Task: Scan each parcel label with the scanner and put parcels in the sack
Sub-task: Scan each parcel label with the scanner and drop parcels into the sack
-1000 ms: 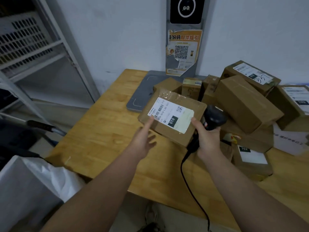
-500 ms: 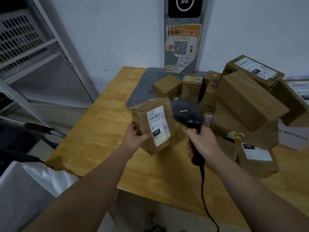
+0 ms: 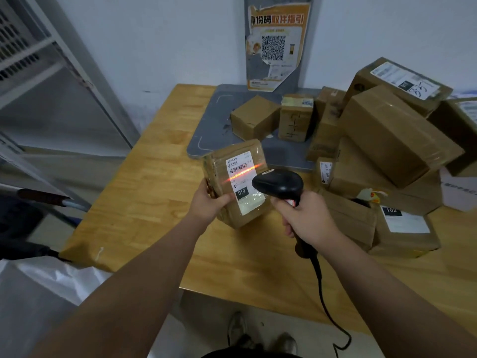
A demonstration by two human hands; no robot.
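Left hand [image 3: 206,202] grips the parcel [image 3: 240,220] on end above the tabletop [image 3: 144,202], label [image 3: 245,182] turned to the scanner [image 3: 278,183] clenched in the right hand [image 3: 307,218] just beside it; what seems the sack [image 3: 38,293] lies low on the left, nearer the left hand.

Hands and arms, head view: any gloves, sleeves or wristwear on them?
None. The left hand and right hand are bare: no gloves, no rings seen. Both forearms are uncovered down to the frame edge, with no sleeve, watch or wristband in view. No markings are visible on either.
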